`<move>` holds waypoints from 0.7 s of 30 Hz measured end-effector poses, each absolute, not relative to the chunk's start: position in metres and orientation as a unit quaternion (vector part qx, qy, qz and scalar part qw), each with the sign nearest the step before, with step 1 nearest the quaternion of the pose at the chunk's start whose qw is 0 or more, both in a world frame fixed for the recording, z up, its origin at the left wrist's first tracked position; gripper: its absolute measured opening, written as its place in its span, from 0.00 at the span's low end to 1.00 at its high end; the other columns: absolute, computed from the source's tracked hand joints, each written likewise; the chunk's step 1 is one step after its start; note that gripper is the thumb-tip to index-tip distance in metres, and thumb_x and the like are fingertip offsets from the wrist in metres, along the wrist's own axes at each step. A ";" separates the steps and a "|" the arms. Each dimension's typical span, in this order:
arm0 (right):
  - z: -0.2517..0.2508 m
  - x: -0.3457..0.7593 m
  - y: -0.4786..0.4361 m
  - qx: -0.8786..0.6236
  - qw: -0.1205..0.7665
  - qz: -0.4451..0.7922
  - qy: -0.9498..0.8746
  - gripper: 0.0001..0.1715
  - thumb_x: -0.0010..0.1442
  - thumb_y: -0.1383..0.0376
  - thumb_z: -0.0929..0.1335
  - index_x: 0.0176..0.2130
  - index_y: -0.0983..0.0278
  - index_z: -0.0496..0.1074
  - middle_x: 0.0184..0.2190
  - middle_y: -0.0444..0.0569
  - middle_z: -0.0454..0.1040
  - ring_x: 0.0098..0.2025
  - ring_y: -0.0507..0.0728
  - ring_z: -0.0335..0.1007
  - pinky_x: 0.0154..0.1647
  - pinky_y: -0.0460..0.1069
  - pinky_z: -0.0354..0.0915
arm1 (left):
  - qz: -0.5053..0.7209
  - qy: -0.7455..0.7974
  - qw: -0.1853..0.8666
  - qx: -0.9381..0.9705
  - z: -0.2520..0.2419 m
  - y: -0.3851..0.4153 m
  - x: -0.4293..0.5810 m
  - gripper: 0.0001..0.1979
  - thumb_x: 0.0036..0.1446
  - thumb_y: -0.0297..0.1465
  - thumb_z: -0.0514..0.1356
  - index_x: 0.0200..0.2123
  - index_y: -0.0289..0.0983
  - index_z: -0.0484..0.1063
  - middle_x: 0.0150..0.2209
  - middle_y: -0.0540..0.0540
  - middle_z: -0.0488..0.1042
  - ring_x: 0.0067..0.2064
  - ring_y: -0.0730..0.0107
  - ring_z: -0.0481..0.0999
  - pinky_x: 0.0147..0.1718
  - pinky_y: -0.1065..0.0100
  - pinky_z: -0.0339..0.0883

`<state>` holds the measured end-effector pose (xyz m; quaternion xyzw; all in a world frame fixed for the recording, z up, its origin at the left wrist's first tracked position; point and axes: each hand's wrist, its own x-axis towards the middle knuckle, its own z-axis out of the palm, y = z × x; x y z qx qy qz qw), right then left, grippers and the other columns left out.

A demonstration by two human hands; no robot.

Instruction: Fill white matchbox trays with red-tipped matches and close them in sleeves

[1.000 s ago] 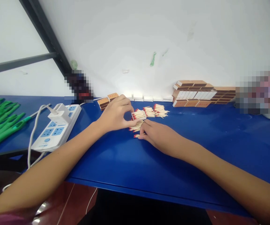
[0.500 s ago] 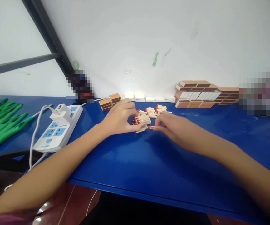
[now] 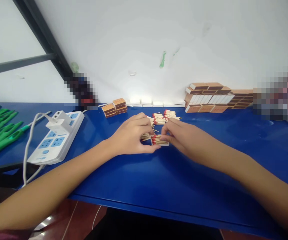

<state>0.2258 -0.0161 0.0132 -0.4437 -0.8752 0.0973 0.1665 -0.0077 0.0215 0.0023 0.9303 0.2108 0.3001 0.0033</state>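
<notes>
Red-tipped matches lie in a small white matchbox tray (image 3: 164,144) on the blue table, in the middle of the head view. My left hand (image 3: 134,135) curves around the tray's left part, thumb at the near side and fingers at the far side. At the tray's right end, my right hand (image 3: 180,133) pinches matches (image 3: 156,139) between thumb and fingers; its fingertips partly hide them. More loose matches (image 3: 158,118) are heaped just behind both hands. Some matches also show under my left palm.
Closed matchboxes (image 3: 114,107) stand stacked at the back left, and a larger matchbox stack (image 3: 208,98) is at the back right. White trays (image 3: 146,101) line the wall. A power strip (image 3: 56,140) with a cable and green tools (image 3: 4,133) lie left.
The tray has come nearer to me and slightly right within my left hand. My right hand has brought its matches from beside the tray to its right end. The view has shifted slightly.
</notes>
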 end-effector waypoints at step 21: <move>0.020 0.236 -0.011 -0.418 0.160 0.120 -0.886 0.10 0.71 0.62 0.63 0.37 0.60 0.69 0.38 0.50 0.75 0.35 0.56 0.70 0.33 0.50 0.61 | 0.298 0.205 0.021 0.932 0.001 0.021 -0.009 0.15 0.57 0.44 0.70 0.35 0.37 0.77 0.33 0.46 0.74 0.40 0.62 0.70 0.42 0.61 0.70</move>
